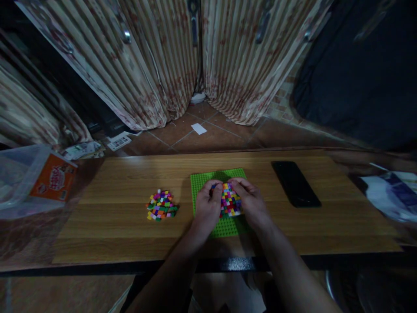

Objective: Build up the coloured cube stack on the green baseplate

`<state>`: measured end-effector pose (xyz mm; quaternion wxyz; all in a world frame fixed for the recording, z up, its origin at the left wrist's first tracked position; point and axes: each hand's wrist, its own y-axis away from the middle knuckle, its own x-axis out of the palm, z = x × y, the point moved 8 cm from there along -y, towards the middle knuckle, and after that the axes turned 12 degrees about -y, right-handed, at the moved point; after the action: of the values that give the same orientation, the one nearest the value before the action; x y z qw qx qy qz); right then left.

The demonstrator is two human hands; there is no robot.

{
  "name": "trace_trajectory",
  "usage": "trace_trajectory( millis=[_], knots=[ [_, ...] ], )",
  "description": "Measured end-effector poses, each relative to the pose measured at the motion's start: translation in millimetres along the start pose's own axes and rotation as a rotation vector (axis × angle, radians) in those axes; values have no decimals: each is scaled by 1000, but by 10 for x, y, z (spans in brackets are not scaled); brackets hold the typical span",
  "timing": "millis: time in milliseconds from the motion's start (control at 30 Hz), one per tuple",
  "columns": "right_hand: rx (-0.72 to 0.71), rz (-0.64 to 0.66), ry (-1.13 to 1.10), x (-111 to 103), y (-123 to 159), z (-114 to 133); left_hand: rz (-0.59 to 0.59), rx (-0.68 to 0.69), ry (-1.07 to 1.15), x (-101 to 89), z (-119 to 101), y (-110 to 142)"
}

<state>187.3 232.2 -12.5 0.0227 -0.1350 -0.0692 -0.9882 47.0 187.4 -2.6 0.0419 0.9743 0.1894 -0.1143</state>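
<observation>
Green studded plate, a hand on either side of the bricks

So the green baseplate (203,177) is lying flat on the wooden table (130,178), around the middle of the frame, turned just a touch off the table edges. The multicolour brick patch (231,202) is on top of it, right between the left hand (208,204) and the right hand (254,202). Neither one is clearly nearer, tbh. Both are curled in, thumbs and fingertips bunched by the patch's upper edge. Can't tell if either is actually gripping a piece, it's too small and dim. Can't call the patch's long axis either, since the fingers cover its sides.

Looks-wise it's a tight mosaic of tiny red, yellow, white, purple and orange bits. There's a loose brick pile (161,205) left of centre, well apart from the plate and nearer the left hand. Black phone-like slab (296,183) sits off to the right.
</observation>
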Motion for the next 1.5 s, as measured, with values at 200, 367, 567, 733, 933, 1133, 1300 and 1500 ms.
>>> trace_trajectory(
  millis=[200, 367, 567, 733, 933, 1133, 1300, 1500],
  knots=[
    [2, -4, 16, 1, -11, -29, -37, -69, 16, 32, 27, -7],
    [5, -18, 18, 10, -17, -35, -33, -69, 47, 63, 11, -2],
    [7, -25, 33, 20, -5, -25, -46, -42, 38, 70, -14, 6],
    [-5, -34, 39, -3, 10, -32, -56, -15, 14, 72, -28, 23],
    [9, -37, 35, -6, 28, -26, -60, -28, 63, 81, -8, 52],
    [115, 75, 32, 86, 107, -38, -62, -9, 118, 65, 11, 69],
    [184, 127, 47, 128, 143, -30, -61, 1, 81, 58, -9, 85],
    [143, 169, 165, 177, 121, 42, -68, 35, -66, 49, -85, 107]
  ],
)
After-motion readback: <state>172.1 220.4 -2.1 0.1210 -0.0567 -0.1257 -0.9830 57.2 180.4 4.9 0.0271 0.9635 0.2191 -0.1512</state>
